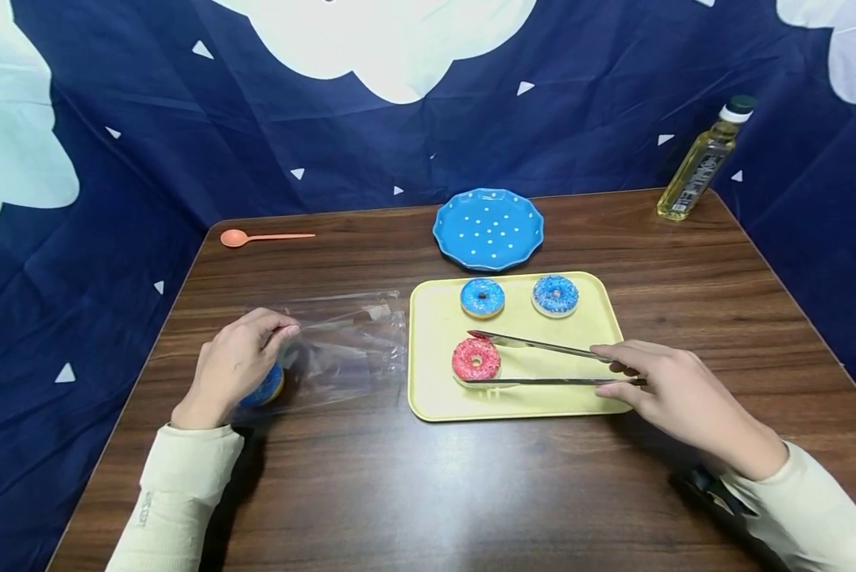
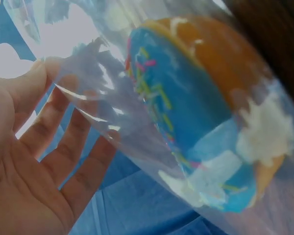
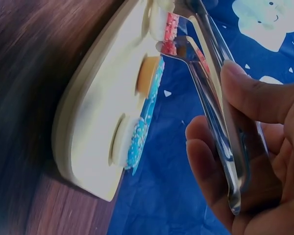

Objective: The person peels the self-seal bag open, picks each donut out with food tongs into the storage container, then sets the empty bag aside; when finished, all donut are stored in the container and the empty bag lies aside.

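Observation:
My left hand (image 1: 238, 357) pinches the edge of a clear plastic bag (image 1: 349, 349) between thumb and fingertips. Inside the bag lies a blue-iced donut (image 2: 181, 107) with coloured sprinkles, mostly behind the hand in the head view. In my right hand (image 1: 664, 389) are metal tongs (image 1: 542, 345), their arms spread on either side of a pink donut (image 1: 476, 359). That donut sits on a pale yellow tray (image 1: 428, 397). Two more donuts, a blue one (image 1: 482, 297) and a blue sprinkled one (image 1: 555, 295), lie along the tray's far side.
A blue plate (image 1: 488, 229) with white dots stands behind the tray. An orange spoon (image 1: 237, 237) lies at the far left of the table (image 1: 399, 492). At the far right corner stands an oil bottle (image 1: 698, 171), in front of the blue cloth backdrop (image 1: 356, 143).

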`<state>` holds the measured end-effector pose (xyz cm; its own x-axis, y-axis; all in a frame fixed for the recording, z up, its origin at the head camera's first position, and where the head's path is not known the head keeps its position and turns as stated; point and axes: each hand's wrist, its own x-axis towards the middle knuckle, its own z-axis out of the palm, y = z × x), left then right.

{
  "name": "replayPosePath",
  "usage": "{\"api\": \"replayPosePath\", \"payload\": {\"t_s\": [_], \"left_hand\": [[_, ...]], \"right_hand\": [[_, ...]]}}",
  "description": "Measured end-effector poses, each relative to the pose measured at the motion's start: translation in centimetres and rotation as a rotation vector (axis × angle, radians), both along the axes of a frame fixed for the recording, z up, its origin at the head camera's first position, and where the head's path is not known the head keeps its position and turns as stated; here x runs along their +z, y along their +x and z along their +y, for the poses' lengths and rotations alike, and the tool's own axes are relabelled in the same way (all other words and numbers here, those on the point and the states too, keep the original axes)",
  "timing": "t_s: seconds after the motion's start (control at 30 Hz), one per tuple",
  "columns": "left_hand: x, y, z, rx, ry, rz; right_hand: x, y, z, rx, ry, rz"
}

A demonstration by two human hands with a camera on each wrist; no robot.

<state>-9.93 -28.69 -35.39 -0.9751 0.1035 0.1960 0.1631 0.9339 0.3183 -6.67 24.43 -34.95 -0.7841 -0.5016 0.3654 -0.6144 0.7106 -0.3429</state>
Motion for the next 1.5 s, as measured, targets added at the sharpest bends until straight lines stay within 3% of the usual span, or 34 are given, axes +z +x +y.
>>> {"api": "replayPosePath", "payload": {"t_s": [0.67, 1.0, 1.27, 1.5], "left_hand": [[0.0, 0.2, 0.0, -0.006, 0.004, -0.004], [-0.1, 0.1, 0.0, -0.018, 0.011, -0.002], [-0.3, 0.2, -0.2, -0.015, 0.013, 0.002], [-0.1, 0.2, -0.1, 0.001, 0.021, -0.014]], "right_hand": [[-0.4, 0.1, 1.9, -0.001, 0.039, -0.008], [0.5, 0.0, 1.6, -0.017, 0.006, -0.072], [0.9, -0.9, 0.0, 0.011, -0.028, -0.034], [1.0, -2.4, -3.7, 0.029, -0.049, -0.019]]}}
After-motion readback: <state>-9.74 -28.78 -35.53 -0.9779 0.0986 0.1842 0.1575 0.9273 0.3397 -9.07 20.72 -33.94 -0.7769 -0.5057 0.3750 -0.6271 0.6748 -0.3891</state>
